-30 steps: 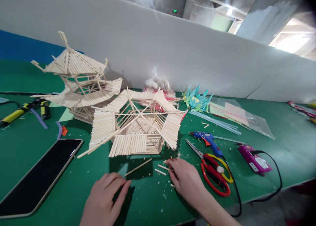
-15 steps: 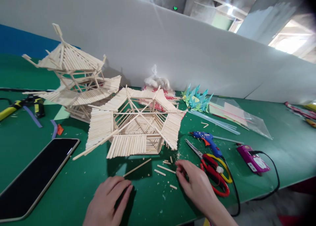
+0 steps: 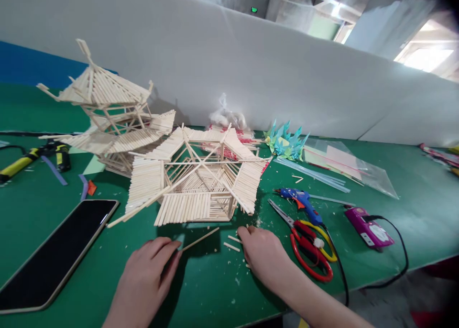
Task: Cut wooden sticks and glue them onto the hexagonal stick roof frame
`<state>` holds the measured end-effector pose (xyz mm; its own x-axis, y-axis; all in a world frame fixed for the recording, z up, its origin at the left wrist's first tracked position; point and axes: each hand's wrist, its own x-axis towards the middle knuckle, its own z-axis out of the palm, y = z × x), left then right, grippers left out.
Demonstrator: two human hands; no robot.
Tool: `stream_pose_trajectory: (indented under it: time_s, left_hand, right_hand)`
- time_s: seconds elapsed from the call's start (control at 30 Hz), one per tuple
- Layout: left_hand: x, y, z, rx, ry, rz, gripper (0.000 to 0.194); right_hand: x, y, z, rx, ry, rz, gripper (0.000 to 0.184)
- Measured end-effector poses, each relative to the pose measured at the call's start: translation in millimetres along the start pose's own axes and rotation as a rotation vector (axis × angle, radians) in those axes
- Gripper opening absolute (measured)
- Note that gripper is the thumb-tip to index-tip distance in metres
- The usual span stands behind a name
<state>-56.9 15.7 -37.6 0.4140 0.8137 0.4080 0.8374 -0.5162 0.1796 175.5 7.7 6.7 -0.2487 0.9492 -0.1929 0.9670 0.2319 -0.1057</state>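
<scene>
A thin wooden stick (image 3: 201, 238) lies slanted on the green table, its near end between the thumb and fingers of my left hand (image 3: 143, 275), which is closed on it. My right hand (image 3: 263, 251) reaches down among short stick pieces (image 3: 232, 246), fingertips pinched together at the tabletop. What those fingertips hold is hidden. Behind both hands stands an openwork roof frame (image 3: 184, 208) built of wooden sticks, with slatted panels around it. One front panel covers only part of its side. Further back on the left is a tiered stick pavilion (image 3: 103, 89).
Red-handled scissors (image 3: 310, 246) and a blue glue gun (image 3: 299, 201) lie right of my right hand. A purple box (image 3: 369, 227) with a black cable sits beyond them. At left are a phone (image 3: 53, 256) and yellow-black pliers (image 3: 21, 163). Clear glue sticks (image 3: 311, 175) lie further back.
My right hand has moved left and forward onto the short stick pieces, covering some. My left hand has moved slightly forward and closed on the long stick's near end.
</scene>
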Motion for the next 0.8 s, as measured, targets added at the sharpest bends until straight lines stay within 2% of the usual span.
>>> stream_pose_trajectory:
  time_s: [0.17, 0.3, 0.5, 0.6, 0.7, 0.8]
  left_hand:
    - [-3, -4, -3.5, 0.028, 0.013, 0.026, 0.029]
    - [1, -2, -3.9, 0.061, -0.071, 0.029, 0.029]
    - [23, 25, -1.1, 0.119, -0.231, 0.040, 0.020]
    - [36, 35, 2.8, 0.120, -0.294, 0.014, 0.030]
    - [42, 34, 4.0, 0.022, -0.337, -0.044, 0.033]
    - [39, 34, -1.1, -0.176, -0.371, -0.139, 0.028]
  right_hand:
    - [2, 0, -4, -0.040, -0.030, -0.018, 0.022]
    - [2, 4, 0, -0.032, -0.029, -0.020, 0.019]
    - [-2, 8, 3, 0.006, 0.017, 0.014, 0.017]
    - [-9, 11, 2, 0.046, 0.066, 0.024, 0.018]
    - [-20, 13, 6, 0.202, 0.166, 0.008, 0.019]
    - [-30, 10, 14, 0.460, 0.250, -0.023, 0.013]
